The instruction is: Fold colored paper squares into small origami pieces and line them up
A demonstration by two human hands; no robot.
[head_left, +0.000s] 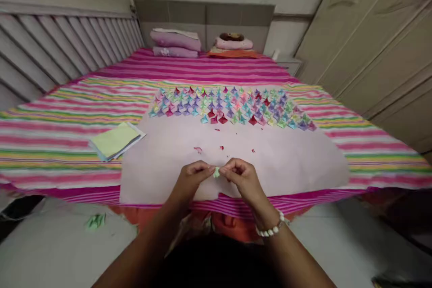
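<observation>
Between my two hands is a small light green folded paper piece, near the front edge of a pale sheet. My left hand pinches its left side between thumb and fingertips. On the other side, my right hand pinches the right edge in the same way. A white bead bracelet circles my right wrist. Small red paper scraps lie on the sheet just beyond my hands. The exact folds of the green piece are too small to make out.
Rows of colourful folded paper pieces cover the sheet's far part. A stack of paper squares lies at left on the striped bedspread. Folded bedding sits by the headboard. Green crumpled paper is on the floor.
</observation>
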